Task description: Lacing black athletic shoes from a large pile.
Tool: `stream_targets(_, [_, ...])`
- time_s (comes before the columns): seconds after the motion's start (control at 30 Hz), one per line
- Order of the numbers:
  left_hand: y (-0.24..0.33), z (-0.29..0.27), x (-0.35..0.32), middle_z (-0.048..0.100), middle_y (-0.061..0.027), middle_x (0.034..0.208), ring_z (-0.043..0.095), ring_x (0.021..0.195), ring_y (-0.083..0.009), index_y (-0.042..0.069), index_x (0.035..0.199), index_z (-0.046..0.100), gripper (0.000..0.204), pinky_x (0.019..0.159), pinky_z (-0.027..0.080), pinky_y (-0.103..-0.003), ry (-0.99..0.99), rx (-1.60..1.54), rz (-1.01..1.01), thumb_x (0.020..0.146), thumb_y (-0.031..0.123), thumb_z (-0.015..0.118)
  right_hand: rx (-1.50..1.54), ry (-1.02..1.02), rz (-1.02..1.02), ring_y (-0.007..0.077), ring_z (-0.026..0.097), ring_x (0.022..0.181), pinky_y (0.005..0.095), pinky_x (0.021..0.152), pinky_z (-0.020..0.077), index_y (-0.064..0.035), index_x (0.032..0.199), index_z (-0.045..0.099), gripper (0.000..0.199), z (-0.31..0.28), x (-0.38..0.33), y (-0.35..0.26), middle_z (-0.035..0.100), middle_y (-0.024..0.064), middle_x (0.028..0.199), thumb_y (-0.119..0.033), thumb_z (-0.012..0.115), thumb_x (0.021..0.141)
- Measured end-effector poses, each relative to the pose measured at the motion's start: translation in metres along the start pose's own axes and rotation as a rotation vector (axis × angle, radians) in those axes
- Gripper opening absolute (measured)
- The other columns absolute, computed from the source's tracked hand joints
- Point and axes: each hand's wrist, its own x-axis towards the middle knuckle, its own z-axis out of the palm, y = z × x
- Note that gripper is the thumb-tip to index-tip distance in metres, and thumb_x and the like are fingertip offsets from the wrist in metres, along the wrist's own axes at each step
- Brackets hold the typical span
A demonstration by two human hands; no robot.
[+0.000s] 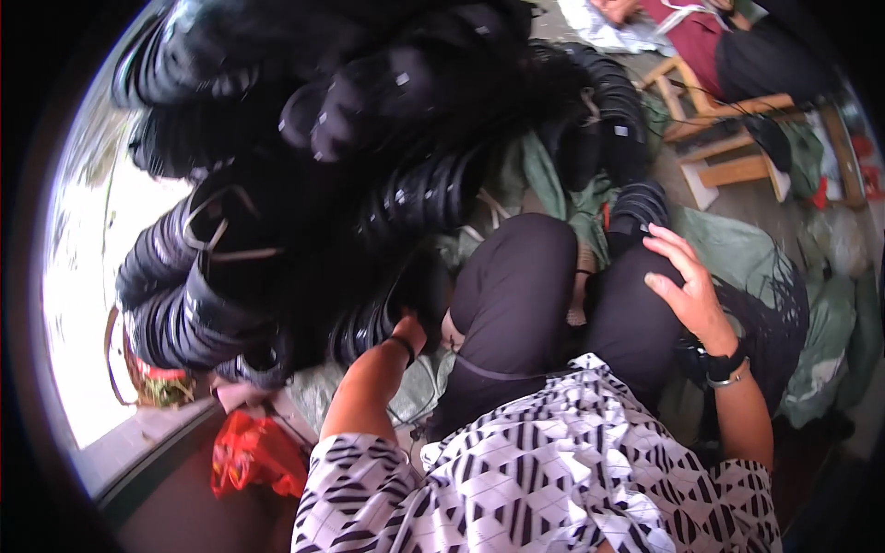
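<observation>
**Ana:** Right up close we've got the patterned shirt (553,470), black and white, filling the bottom of the view, and just above it the person's black trousers (516,295), knees drawn up.

**Ben:** And the setting?

**Ana:** Cluttered floor. Green cloth (737,249) is spread under and beside the knees, a red plastic bag (253,452) lies at lower left by a bright doorway or sill, and wooden frames (728,138) sit at upper right, where another person in a dark red top (696,37) is partly in view. Straight edges bend toward the rim, so the layout is hard to read further out.

**Ben:** What dominates?

**Ana:** A big heap of black ribbed rings (323,157), stacked in long rows, piled across the upper left and centre, with one row curving past the knees.

**Ben:** Hands?

**Ana:** Left hand (410,330) reaches up into the bottom of that heap, against a stack of rings (369,323) beside the left knee. Its fingers are buried among the rings, so I can't tell whether they're closed round anything. There's a dark band on that wrist.

**Ben:** And the other?

**Ana:** Right hand (687,290) lies flat on the right knee, fingers spread and relaxed, gripping nothing. A black watch (724,361) is on that wrist.
</observation>
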Motion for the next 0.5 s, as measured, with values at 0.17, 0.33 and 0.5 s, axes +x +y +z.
stream_targets(0.17, [0.002,-0.029,-0.013,0.066,-0.0097,0.104,0.057,0.104,-0.0287,0.011,0.099,0.069,0.061,0.096,0.038,-0.044,-0.104,-0.037,0.187,0.059,0.057,0.074,0.528,0.148,0.778,0.0144,0.058,0.085,0.0293,0.072,0.0459,-0.0036,0.109,0.061,0.035,0.007,-0.091,0.118,0.063,0.0027,0.098,-0.033,0.056,0.091])
stream_targets(0.33, [-0.007,-0.078,-0.040,0.065,-0.0178,0.101,0.060,0.099,-0.0339,0.005,0.100,0.065,0.037,0.084,0.047,-0.043,0.384,-0.862,0.029,0.077,0.034,0.064,0.342,0.165,1.141,0.0194,0.059,0.069,0.0346,0.065,0.0454,0.0002,0.078,0.064,0.036,0.073,-0.198,0.245,0.062,0.0094,0.071,-0.035,0.063,0.085])
stream_targets(0.5, [-0.008,-0.237,-0.120,0.053,-0.0203,0.123,0.053,0.112,-0.0298,-0.002,0.125,0.049,0.048,0.093,0.042,-0.035,0.950,-1.534,-0.331,0.090,0.031,0.052,0.261,0.331,0.973,0.0331,0.060,0.086,0.0397,0.077,0.0460,0.0014,0.112,0.056,0.055,0.081,-0.151,0.287,0.063,0.0204,0.094,-0.035,0.072,0.074])
